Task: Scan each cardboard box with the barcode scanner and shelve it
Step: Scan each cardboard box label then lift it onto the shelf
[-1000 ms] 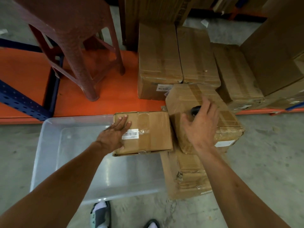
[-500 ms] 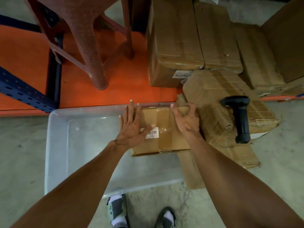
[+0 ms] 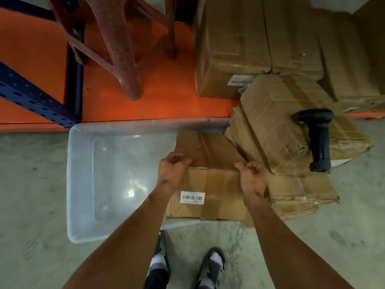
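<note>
I had both hands [image 3: 174, 171] [image 3: 251, 176] gripping the box [image 3: 208, 184], label up; scanner [image 3: 318, 138] lay right of them, shelving not yet done

barcode label [image 3: 192, 197] digits too small, stool [image 3: 116, 44] top cut off

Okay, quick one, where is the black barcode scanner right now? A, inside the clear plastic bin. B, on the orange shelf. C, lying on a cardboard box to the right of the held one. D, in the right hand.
C: the barcode scanner lies on a taped cardboard box, while both hands grip another box.
</note>
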